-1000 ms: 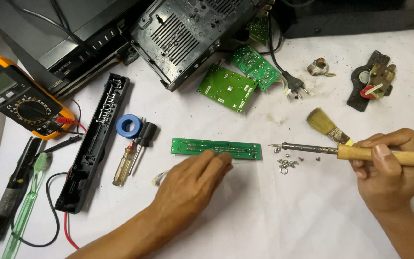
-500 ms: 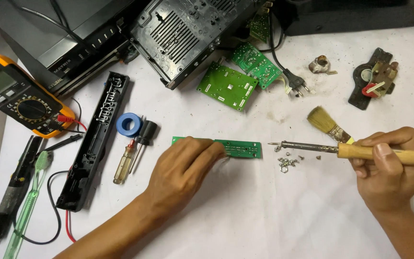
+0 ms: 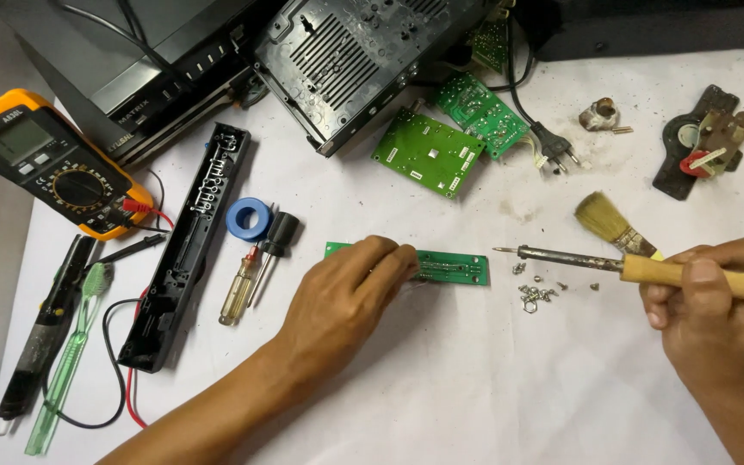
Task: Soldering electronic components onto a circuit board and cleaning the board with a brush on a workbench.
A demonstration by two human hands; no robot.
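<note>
A narrow green circuit board strip lies flat on the white table cover. My left hand rests over its left half, fingers curled down onto the board. My right hand grips the wooden handle of a soldering iron, held level, its metal tip pointing left and ending just right of the strip without touching it. Several small screws and washers lie under the iron's shaft.
A small brush lies behind the iron. Two green boards and a black chassis sit at the back. On the left are a yellow multimeter, a long black panel, blue tape roll, screwdrivers and a green toothbrush.
My left hand has slid left and up along the strip, from its lower middle to covering its left half. The soldering iron and right hand have stayed nearly still.
</note>
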